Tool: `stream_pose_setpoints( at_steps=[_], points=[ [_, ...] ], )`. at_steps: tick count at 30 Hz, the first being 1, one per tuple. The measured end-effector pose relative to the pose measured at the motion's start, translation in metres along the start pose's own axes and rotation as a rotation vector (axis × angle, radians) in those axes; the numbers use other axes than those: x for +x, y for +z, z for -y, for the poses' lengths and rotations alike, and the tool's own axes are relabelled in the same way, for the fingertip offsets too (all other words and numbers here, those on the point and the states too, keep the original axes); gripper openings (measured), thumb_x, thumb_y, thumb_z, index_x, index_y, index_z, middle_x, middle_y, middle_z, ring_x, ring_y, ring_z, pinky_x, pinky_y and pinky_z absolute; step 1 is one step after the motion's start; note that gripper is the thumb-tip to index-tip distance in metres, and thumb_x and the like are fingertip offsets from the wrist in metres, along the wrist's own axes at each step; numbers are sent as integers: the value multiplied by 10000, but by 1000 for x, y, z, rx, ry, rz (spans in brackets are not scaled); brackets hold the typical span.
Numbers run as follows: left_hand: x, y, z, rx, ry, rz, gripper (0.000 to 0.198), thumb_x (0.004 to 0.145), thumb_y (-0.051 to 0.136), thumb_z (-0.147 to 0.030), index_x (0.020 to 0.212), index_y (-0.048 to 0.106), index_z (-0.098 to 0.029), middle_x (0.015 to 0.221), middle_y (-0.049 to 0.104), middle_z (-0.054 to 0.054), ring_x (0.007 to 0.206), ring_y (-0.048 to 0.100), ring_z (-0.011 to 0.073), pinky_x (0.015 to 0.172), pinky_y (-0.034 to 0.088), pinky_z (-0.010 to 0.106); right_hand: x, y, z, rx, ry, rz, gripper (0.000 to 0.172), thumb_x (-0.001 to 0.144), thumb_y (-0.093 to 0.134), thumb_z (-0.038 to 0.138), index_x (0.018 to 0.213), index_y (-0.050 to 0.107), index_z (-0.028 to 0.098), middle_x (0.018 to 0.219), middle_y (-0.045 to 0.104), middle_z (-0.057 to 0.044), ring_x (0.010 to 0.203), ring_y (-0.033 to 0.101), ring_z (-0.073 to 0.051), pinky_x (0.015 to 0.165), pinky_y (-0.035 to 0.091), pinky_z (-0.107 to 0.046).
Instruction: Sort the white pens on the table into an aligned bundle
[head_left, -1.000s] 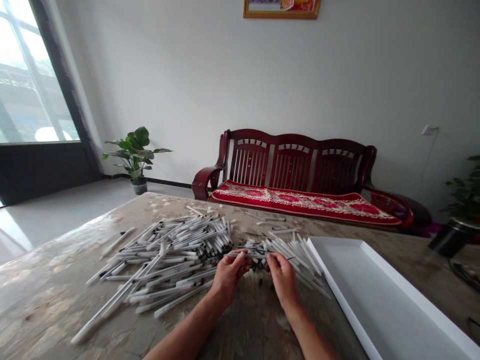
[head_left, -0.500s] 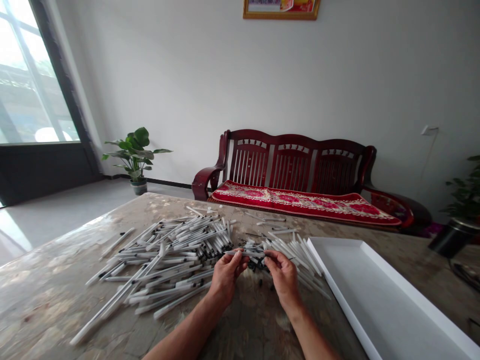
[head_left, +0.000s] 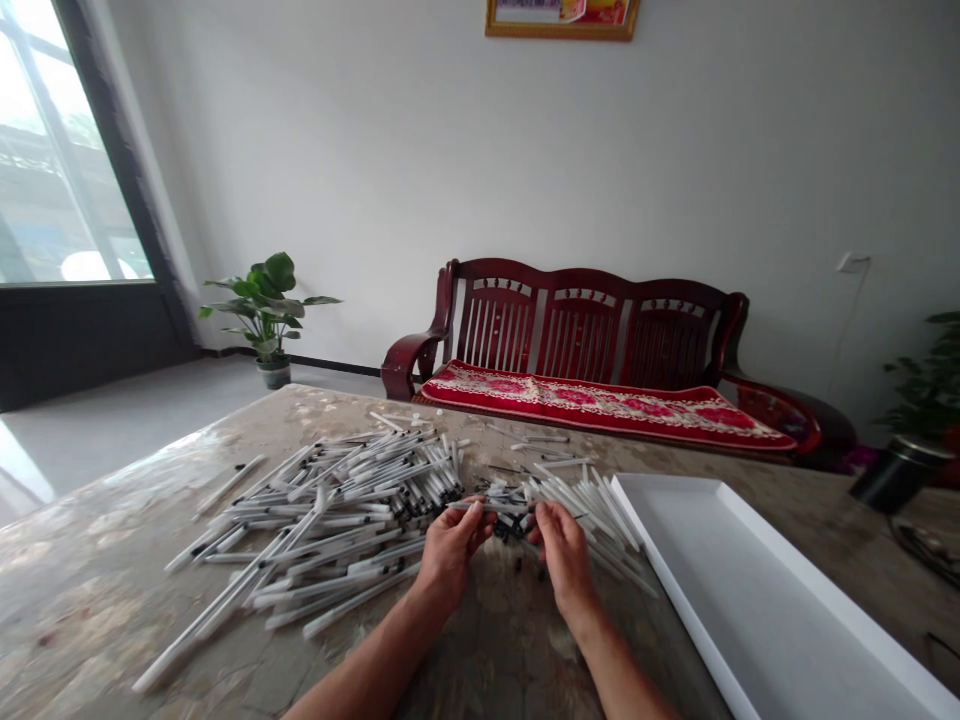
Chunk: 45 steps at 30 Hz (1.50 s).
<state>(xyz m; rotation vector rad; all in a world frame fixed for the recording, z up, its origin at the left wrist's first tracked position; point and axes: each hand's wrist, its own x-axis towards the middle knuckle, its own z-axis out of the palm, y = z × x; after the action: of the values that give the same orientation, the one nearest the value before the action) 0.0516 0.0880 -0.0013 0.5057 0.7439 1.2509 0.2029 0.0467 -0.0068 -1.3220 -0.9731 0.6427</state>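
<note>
My left hand [head_left: 448, 555] is closed in a pinch around a pale pen [head_left: 499, 507], which lies level and points to the right. Close by the pen's right end, my right hand [head_left: 564, 560] has thumb and fingers pinched together. What they grip is mostly hidden, though a thin dark tip shows just beyond them. Beneath and behind both hands lies a heap of small black pen parts [head_left: 511, 528]. Left of my hands spreads a big loose pile of white pens [head_left: 330, 525] with dark ends. Pale pen barrels [head_left: 611, 520] fan out beyond my right hand.
A shallow white box [head_left: 679, 610] lies on the right of the stone-patterned table [head_left: 247, 665]. Near the right edge stands a black cylinder [head_left: 896, 475] with cables. Past the table are a dark red wooden bench [head_left: 585, 330] and a potted plant [head_left: 266, 310].
The pinched right hand has shifted slightly, and a small gap now seems to show between it and the pen's end. The left hand keeps its hold. The view has moved a little.
</note>
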Motion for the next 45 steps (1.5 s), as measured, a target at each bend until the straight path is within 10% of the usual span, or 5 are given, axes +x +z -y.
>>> stream_pose_setpoints(
  at_steps=[45],
  points=[
    [5, -2, 1, 46, 17, -27, 317, 565, 913, -283, 766, 711, -143, 678, 712, 10, 630, 688, 140, 609, 561, 231, 9, -7, -16, -251, -255, -62, 293, 845, 576, 438, 883, 748, 205, 904, 756, -84, 856, 678, -237, 794, 509, -335]
  ],
)
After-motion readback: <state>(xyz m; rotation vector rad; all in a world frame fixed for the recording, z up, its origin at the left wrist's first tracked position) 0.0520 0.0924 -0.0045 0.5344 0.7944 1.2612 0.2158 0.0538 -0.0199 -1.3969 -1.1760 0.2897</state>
